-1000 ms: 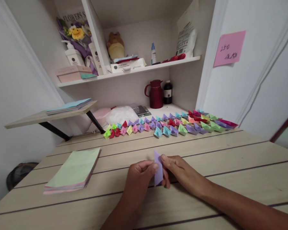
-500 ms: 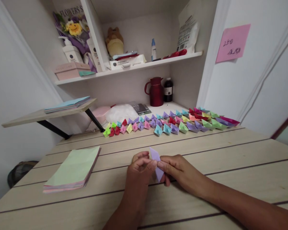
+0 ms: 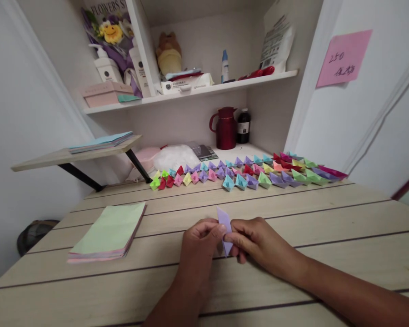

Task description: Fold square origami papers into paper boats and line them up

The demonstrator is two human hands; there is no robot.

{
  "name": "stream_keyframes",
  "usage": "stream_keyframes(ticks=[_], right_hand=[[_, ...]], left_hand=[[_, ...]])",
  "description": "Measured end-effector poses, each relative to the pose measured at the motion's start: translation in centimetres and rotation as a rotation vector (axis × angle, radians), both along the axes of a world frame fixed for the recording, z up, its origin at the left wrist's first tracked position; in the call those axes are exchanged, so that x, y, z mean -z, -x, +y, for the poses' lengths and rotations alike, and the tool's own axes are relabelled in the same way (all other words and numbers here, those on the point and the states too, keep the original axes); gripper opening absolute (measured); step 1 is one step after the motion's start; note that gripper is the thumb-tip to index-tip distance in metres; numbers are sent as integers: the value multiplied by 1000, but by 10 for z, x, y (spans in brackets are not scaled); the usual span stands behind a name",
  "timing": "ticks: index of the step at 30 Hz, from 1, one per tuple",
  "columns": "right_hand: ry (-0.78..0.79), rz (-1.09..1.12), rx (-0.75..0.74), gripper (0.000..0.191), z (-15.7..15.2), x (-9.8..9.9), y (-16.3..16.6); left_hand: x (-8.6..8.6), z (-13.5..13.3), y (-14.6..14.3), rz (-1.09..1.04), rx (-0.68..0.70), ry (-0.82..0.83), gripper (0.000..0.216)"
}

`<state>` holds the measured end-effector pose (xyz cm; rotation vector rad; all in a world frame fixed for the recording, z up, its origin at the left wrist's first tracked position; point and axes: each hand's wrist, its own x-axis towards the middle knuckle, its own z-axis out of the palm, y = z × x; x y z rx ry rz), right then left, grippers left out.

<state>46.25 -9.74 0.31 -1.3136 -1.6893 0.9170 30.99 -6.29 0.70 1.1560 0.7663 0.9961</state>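
Observation:
Between my two hands, just above the wooden table [image 3: 286,277], is a folded piece of purple paper [image 3: 224,219], long and narrow with pointed ends. My left hand [image 3: 202,240] pinches its left side with thumb and fingers closed. From the other side my right hand [image 3: 254,238] grips it, the thumb pressed on its lower part and the fingers curled behind. Both thumbs nearly meet on the paper. Beyond my hands, rows of folded paper boats [image 3: 241,182] in many colours stand along the back of the table.
A stack of coloured paper [image 3: 111,227], light green on top, lies at the left. Behind it stands a small raised shelf [image 3: 44,159] bearing more paper [image 3: 102,141]. A red jug [image 3: 226,129] and a dark bottle [image 3: 243,127] stand at the back under the white shelf [image 3: 191,94].
The view has shifted slightly, moving the scene to the right. My left fingers have drawn in closer around the purple paper; both hands still hold it.

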Motion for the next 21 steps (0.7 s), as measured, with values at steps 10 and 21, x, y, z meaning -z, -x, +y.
stream_keyframes(ticks=[10,21], right_hand=[[-22,123,36,43,1,-3,-8],[29,63,-36,17,6,1,-18]], left_hand=[[4,7,7,153,-32,-46,20],[-1,1,8,788,-104,-654,15]])
